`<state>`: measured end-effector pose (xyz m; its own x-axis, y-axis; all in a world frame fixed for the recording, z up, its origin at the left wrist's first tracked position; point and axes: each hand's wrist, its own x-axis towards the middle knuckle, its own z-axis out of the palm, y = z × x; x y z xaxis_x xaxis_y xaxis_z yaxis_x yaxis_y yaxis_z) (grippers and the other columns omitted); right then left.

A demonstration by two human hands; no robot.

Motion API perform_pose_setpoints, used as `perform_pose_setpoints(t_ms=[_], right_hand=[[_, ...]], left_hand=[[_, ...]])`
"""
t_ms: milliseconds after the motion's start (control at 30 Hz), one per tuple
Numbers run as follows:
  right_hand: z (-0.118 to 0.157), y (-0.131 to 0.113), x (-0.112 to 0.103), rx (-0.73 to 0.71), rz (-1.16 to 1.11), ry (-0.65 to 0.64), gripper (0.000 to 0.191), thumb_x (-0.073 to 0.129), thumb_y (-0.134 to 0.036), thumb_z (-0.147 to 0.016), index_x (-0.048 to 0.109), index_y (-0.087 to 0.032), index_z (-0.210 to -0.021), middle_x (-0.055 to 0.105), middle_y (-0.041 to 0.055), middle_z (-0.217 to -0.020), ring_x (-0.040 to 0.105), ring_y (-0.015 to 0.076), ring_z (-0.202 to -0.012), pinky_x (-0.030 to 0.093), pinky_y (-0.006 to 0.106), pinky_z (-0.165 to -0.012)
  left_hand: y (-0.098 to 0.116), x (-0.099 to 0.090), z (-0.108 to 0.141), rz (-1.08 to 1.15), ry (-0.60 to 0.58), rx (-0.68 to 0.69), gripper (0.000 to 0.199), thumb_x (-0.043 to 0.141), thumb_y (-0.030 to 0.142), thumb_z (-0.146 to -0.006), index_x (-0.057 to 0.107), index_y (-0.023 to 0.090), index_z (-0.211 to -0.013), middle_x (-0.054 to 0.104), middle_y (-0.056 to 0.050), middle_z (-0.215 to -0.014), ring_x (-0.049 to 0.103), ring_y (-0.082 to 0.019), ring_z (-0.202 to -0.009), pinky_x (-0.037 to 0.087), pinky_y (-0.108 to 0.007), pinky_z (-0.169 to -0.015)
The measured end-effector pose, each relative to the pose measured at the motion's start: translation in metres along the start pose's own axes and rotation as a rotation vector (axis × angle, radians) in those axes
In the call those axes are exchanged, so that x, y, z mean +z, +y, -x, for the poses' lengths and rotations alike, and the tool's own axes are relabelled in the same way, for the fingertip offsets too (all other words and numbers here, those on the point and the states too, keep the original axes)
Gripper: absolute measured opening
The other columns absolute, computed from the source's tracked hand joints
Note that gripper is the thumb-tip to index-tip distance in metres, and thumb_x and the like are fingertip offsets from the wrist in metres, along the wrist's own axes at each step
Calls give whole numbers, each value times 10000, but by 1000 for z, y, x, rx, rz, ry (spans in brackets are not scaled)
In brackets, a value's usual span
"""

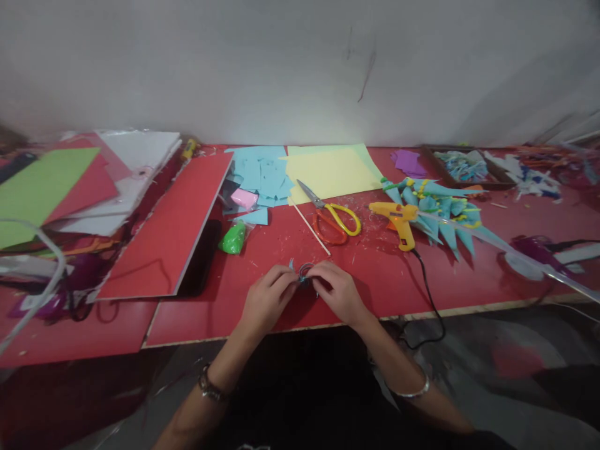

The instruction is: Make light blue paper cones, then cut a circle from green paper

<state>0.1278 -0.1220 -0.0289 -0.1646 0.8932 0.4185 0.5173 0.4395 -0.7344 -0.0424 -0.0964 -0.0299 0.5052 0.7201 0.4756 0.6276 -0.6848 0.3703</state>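
Near the table's front edge, my left hand (270, 294) and my right hand (338, 289) meet over a small thin ring with blue bits (305, 271). Fingertips of both hands are pinched on it from either side; its exact kind is too small to make out. Beyond the hands lie a thin stick (309, 226) and scissors (330, 215) with one red and one yellow handle. A yellow glue gun (398, 222) rests to the right, its black cord hanging over the edge.
Blue paper cones (440, 209) lie behind the glue gun. Pale yellow sheets (332, 172), blue paper pieces (262, 175), a pink packet (244, 199) and a green packet (233, 238) are further back. A red board (169, 231) leans over a dark object at left. A tray (497, 182) stands back right.
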Motion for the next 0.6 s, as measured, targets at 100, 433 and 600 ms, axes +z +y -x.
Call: perform_pose_setpoints(t_ms=[100,433,600], right_hand=[[0,0,0,-21,12,0,157,439,-101,-812,570,-185,-834,596,56,-817,554,153,-796,452,275,-751],[0,1,0,-26,7,2,166,439,-123,-812,583,-204,-819,597,47,-801,559,155,-777,462,289,-727],[1,3,0,-40,9,-5,179,438,-125,-811,594,-212,-823,603,45,-803,562,160,-788,462,297,-728]], left_hand=[[0,0,-1,-5,16,10,168,418,206,-843,585,199,-835,611,-20,-816,590,-106,-750,468,-183,-634],[-1,2,0,-37,14,23,187,409,193,-840,595,203,-826,613,-18,-810,588,-107,-739,467,-188,-640],[-1,3,0,-49,-25,6,196,413,195,-838,607,213,-815,614,-13,-830,587,-100,-747,465,-181,-647]])
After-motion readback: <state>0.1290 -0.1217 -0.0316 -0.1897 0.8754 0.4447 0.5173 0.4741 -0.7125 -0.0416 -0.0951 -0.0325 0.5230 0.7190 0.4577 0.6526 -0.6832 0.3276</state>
